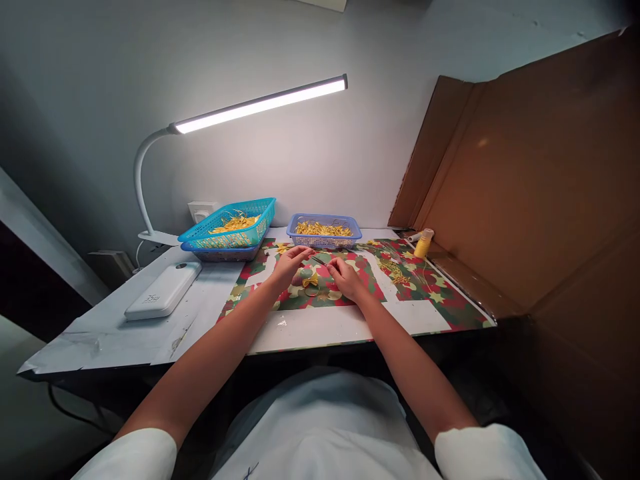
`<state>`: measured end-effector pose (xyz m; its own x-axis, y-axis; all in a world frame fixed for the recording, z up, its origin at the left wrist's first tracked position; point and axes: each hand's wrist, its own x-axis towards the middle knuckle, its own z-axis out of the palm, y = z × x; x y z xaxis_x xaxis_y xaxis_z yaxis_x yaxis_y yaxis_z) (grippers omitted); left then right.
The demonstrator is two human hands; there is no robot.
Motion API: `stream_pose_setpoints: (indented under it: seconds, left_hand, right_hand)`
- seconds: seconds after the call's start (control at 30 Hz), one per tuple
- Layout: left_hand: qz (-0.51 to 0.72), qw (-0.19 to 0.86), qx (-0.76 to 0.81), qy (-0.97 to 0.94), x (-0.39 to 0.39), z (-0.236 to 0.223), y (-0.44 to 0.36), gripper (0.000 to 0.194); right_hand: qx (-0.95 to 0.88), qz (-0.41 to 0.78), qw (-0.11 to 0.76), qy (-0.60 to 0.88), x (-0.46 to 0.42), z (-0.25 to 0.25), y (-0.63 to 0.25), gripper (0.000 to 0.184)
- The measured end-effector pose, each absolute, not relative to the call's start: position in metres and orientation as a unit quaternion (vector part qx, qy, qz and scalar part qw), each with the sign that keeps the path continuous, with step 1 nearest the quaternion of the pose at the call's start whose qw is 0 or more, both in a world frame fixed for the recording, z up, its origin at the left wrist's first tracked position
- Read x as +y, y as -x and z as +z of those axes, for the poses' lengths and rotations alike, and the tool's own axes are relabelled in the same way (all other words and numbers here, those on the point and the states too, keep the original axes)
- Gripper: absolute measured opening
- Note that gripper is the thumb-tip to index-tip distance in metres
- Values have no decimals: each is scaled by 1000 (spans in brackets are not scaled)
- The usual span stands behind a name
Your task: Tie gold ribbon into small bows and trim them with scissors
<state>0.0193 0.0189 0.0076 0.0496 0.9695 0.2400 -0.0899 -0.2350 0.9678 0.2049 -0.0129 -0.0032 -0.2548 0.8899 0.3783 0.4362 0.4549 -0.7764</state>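
Over the camouflage-patterned sheet, my left hand (294, 261) has its thumb and fingers pinched together; what is between them is too small to make out. My right hand (345, 277) grips a slim dark metal tool (319, 261) that looks like tweezers. Its tip points left toward my left fingertips. Just below and between both hands lies a yellow ribbon bow (311, 281), with a thin yellow loop at its lower side. A roundish greyish thing beside the bow is partly hidden by my left hand.
Behind my hands stands a purple basket (357, 233) of gold-yellow pieces. A blue basket (273, 208) sits stacked at left, near a white power bank (163, 292) and a lit lamp (265, 103). Gold chain (394, 271), a yellow thread spool (423, 245) and cardboard (530, 173) are rightward.
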Motion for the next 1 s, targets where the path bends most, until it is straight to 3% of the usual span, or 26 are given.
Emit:
stream_pose_setpoints:
  seconds: [0.73,0.87,1.0]
  left_hand:
    - [536,570,384,-490,13,12,-21,37]
    - [543,576,384,-475,12,14,-20,39]
    - [552,557,401,-474,15,11,-18,40]
  right_hand:
    - [-744,257,412,459,-13,-2,-198,22]
    - [-758,215,366,495,-10,-1,-205,20]
    - [-695,92,284,654,-6,0,-217,21]
